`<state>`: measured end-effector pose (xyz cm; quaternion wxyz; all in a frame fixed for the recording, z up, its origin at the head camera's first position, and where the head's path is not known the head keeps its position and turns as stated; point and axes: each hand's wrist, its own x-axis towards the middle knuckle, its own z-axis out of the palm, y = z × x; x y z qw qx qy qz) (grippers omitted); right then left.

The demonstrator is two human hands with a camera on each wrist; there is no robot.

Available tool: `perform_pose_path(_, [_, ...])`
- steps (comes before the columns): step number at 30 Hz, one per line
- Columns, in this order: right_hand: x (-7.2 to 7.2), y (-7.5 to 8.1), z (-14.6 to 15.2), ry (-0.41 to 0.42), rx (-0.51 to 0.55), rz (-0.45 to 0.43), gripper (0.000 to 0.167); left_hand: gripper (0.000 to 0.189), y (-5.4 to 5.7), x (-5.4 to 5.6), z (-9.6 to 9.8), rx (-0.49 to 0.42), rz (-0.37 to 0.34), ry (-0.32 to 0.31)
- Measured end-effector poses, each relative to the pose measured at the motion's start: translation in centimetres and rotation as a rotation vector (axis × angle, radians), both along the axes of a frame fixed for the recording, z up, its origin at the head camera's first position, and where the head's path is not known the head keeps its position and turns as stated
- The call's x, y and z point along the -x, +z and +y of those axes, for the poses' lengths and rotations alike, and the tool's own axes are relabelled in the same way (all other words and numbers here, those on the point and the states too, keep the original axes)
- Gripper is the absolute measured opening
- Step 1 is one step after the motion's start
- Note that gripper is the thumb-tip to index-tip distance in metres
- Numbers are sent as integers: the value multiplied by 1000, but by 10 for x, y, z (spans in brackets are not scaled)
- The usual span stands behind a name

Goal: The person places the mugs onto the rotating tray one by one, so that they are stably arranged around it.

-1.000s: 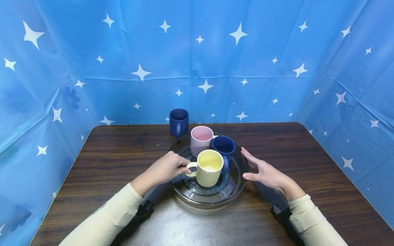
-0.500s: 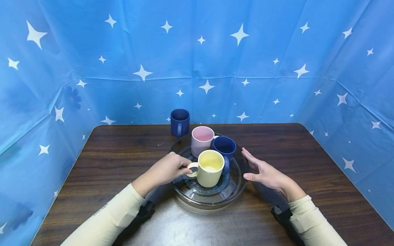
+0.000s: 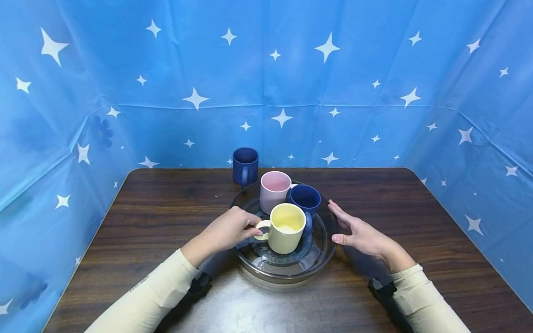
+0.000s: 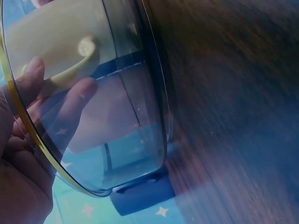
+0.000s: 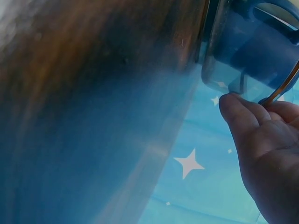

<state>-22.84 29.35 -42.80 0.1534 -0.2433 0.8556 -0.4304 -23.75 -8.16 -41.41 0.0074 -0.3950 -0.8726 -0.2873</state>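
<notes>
A pale yellow mug (image 3: 286, 229) stands upright in a clear, smoky glass bowl (image 3: 287, 273), its handle to the left. My left hand (image 3: 226, 230) pinches that handle between thumb and fingers; through the glass wall, the left wrist view shows the yellow handle (image 4: 70, 77) at the fingertips. Behind the yellow mug, a pink mug (image 3: 272, 196) and a dark blue mug (image 3: 305, 198) share the bowl. My right hand (image 3: 364, 237) touches the bowl's right side, fingers extended and thumb apart. In the right wrist view, its fingertips (image 5: 231, 103) lie against the glass near the rim.
Another dark blue mug (image 3: 245, 167) stands on the dark wood table (image 3: 175, 199), outside the bowl at its back left. A blue curtain (image 3: 258, 74) with white stars closes off the back and both sides.
The head view drifts a little, so everything sits slightly further right in it. Hands, mugs and bowl keep their places relative to one another.
</notes>
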Motion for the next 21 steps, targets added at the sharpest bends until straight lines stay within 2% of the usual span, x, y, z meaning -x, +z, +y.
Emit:
perform_pose_path(5, [-1,1,0,3,-11,4,81,15,1,-2,2,-4,-17,-15])
perform_pose_path(13, [0,0,0,11,-3,8,80,19,0,-1,3,0,13,-26])
perform_pose_path(21, [0,-1,-1,2,-4,9,80,15,2,-1,4,-5,-8,-6])
